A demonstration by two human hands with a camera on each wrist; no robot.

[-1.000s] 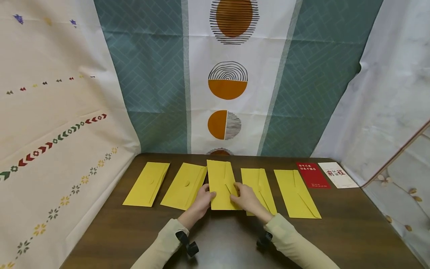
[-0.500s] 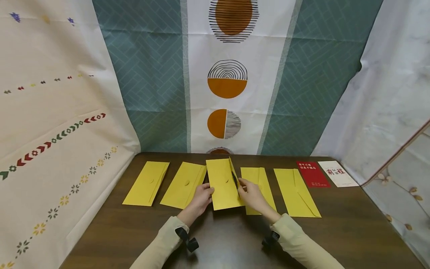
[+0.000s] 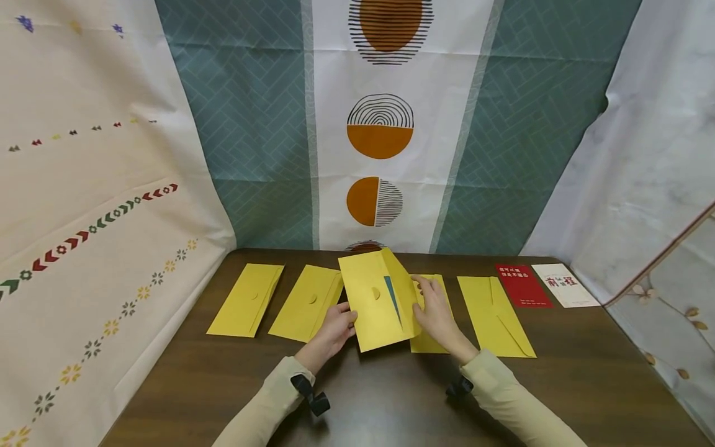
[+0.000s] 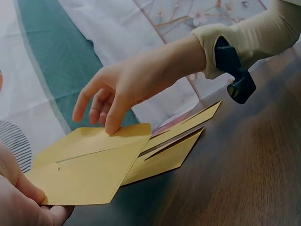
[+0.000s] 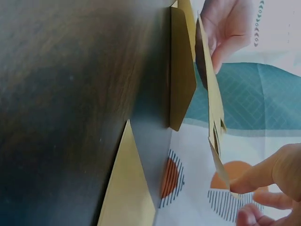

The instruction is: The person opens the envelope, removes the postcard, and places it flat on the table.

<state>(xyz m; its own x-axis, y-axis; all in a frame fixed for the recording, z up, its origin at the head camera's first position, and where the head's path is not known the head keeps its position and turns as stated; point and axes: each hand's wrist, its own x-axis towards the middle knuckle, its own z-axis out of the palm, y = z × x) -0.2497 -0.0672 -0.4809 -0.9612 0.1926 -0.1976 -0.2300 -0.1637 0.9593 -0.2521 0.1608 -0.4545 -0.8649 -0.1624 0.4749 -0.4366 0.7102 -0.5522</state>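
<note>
A yellow envelope (image 3: 365, 316) is held up at the middle of the table, tilted, its flap (image 3: 403, 282) folded out to the right. A thin blue strip (image 3: 393, 301) shows in its slit-like opening. My left hand (image 3: 332, 332) grips the envelope's left edge, thumb on the near face and fingers behind. At the flap's outer edge, my right hand (image 3: 438, 316) has its thumb on the flap and other fingers curled beyond it. The left wrist view shows the right thumb at the flap (image 4: 127, 134). Beneath the right hand, another yellow envelope (image 3: 427, 341) is partly hidden.
Two yellow envelopes (image 3: 246, 301) (image 3: 307, 304) lie on the left of the dark wooden table (image 3: 357, 403), another envelope (image 3: 494, 316) on the right. A red card (image 3: 524, 287) and a white card (image 3: 565, 285) lie at back right. Patterned cloths (image 3: 262, 124) hang behind.
The flap has swung open to the right under my right hand, revealing the slit with blue inside. The envelope has tilted more, and my right hand has moved right and slightly up.
</note>
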